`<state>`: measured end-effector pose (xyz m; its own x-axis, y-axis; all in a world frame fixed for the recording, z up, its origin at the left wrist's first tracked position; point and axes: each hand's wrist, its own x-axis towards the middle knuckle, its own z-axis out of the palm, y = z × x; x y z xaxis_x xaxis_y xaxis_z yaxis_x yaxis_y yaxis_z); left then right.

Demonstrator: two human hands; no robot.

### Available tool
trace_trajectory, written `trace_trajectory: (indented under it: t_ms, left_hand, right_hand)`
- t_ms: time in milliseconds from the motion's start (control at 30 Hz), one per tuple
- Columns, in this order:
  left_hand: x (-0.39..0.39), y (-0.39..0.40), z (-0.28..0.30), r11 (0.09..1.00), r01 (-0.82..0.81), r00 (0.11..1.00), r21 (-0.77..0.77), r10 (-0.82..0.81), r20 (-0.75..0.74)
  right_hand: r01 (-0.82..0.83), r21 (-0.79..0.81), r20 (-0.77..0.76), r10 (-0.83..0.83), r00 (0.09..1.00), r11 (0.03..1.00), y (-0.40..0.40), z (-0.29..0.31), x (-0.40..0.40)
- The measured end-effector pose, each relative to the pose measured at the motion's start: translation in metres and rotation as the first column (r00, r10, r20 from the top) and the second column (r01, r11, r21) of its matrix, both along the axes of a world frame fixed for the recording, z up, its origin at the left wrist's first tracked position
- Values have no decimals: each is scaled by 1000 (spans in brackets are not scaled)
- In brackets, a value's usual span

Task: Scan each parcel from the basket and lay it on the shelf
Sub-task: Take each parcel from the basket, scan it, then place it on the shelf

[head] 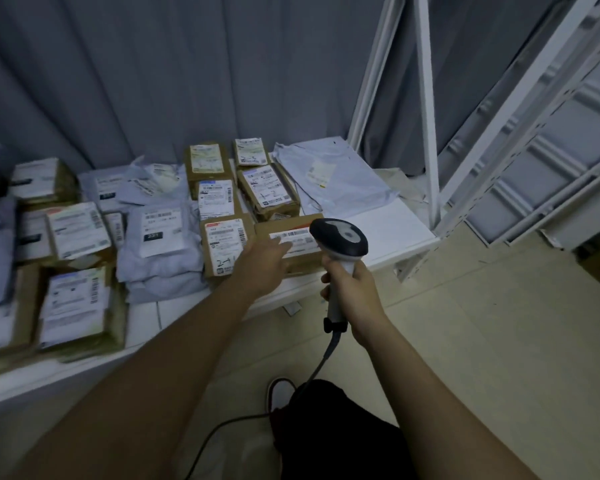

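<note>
Our left hand (264,259) lies flat with the fingers spread on the brown cardboard parcel with a white label (291,242), which already sits at the front edge of the white shelf (392,233). Our right hand (352,289) is closed around the handle of the grey and black corded scanner (340,240), whose head hangs over that label. The parcel is close to the edge, so we judge that a careless pull of the hand could slide it off. The basket is not in view. Free room remains only on the right, beside the pale plastic mailer bag (329,174).
</note>
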<state>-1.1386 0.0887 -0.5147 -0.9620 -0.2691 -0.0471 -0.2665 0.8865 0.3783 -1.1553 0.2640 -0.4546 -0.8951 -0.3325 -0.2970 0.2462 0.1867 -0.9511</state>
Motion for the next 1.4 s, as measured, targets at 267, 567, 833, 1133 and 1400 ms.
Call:
trace_trajectory:
  t_ms: [267,567,833,1133,1400]
  left_hand:
    - [211,-30,105,899,-243,968,364,251,25]
    - [506,-71,143,565,-642,539,518,813,-218]
    - [715,-44,33,62,-803,113,593,992,50]
    - [745,-33,-82,-188,-773,61,605,929,366]
    - [735,-79,-168,-337,-753,-78,565,898,432]
  right_hand:
    - [-378,-38,-164,368,915,925,-59,44,121]
    - [-813,-59,-300,767,567,579,-189,103,361]
    - [-968,87,-205,955,215,236,-225,57,530]
    - [-957,206,-48,979,200,205,-220,-26,563]
    - [-959,150,-9,970,242,241,-274,-56,565]
